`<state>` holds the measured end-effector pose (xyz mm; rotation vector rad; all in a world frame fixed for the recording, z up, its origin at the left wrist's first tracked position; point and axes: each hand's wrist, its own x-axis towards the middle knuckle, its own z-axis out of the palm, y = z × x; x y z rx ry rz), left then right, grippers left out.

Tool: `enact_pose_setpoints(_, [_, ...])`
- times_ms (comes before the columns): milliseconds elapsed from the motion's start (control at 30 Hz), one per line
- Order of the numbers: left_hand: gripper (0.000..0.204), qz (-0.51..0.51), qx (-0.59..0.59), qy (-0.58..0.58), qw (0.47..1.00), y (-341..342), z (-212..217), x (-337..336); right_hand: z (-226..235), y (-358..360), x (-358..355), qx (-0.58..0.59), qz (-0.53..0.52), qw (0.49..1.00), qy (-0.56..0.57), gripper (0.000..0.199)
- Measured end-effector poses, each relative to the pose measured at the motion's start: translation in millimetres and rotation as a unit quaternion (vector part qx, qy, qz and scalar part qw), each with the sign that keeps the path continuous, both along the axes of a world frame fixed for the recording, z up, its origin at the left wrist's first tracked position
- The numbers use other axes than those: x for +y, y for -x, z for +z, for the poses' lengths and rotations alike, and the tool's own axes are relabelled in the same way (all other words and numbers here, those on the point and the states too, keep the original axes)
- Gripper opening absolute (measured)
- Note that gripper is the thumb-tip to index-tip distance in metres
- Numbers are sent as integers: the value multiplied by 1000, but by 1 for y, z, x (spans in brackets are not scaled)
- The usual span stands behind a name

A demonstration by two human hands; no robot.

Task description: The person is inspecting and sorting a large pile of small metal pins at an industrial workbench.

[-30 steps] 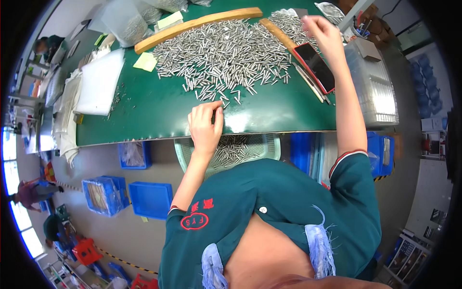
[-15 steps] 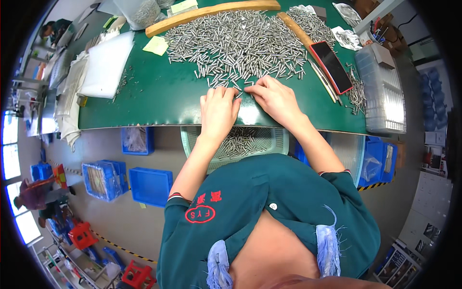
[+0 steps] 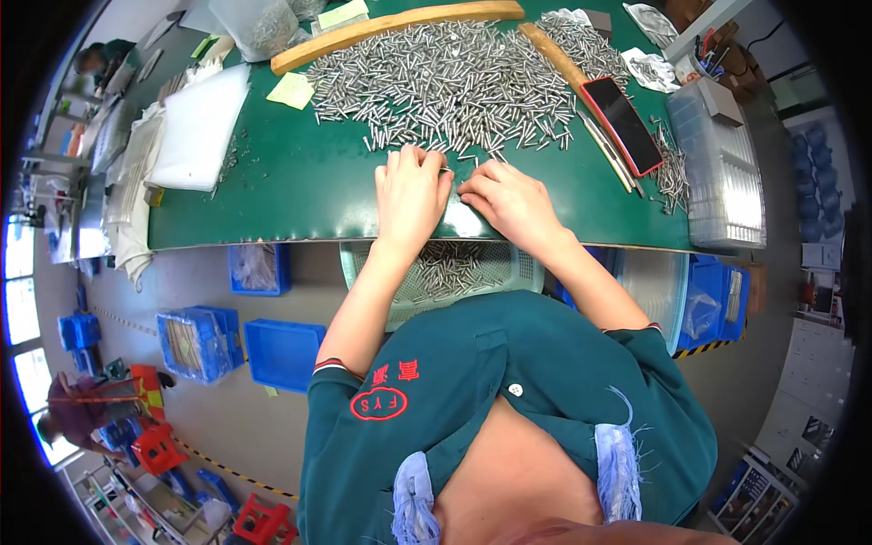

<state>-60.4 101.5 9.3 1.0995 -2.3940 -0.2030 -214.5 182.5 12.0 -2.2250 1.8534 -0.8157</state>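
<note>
A wide heap of small metal pins (image 3: 436, 82) covers the middle of the green table (image 3: 300, 200). At its near edge my left hand (image 3: 409, 195) is closed, palm down, with a short pin (image 3: 445, 169) showing at its fingertips. Just to the right, my right hand (image 3: 510, 202) is closed too, thumb and fingertips pressed together on the table side facing the left hand. Whatever it may hold is too small to see. A few loose pins lie between the hands and the heap. Below the table edge sits a pale green basket (image 3: 352, 263) with more pins in it.
Wooden bars (image 3: 400, 29) border the heap. To the right lie a red-edged phone (image 3: 622, 125), pen-like tools (image 3: 607, 154) and a clear plastic case (image 3: 718, 173). White sheets (image 3: 202, 127) lie left. Blue bins (image 3: 283, 352) stand on the floor; another person (image 3: 77, 409) is far left.
My left hand has moved slightly up toward the heap, its pin turning. The right hand's fingertips have drawn back a little toward me. The far-left person has shifted position.
</note>
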Motion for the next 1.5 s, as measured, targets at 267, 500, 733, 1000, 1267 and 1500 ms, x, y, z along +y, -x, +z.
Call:
enact_pose_setpoints(267, [13,-57,7,8,998,-16,-6,19,3,-2,1,-32,-39,999,-10,13])
enact_pose_setpoints(500, [14,-99,24,-33,994,-23,2,33,3,-3,12,-46,-16,998,-35,14])
enact_pose_setpoints(733, [18,-47,-12,27,998,-16,-2,7,3,-10,11,-27,2,999,-26,17])
enact_pose_setpoints(1000, [17,-57,-25,-32,998,-27,6,26,1,-15,6,-51,-41,998,20,18])
enact_pose_setpoints(1267, [14,-29,-9,-15,999,-34,3,17,4,-6,6,4,41,999,-26,23])
enact_pose_setpoints(1500, [11,-49,18,-68,996,-19,6,31,7,-11,12,-45,-34,998,-28,34])
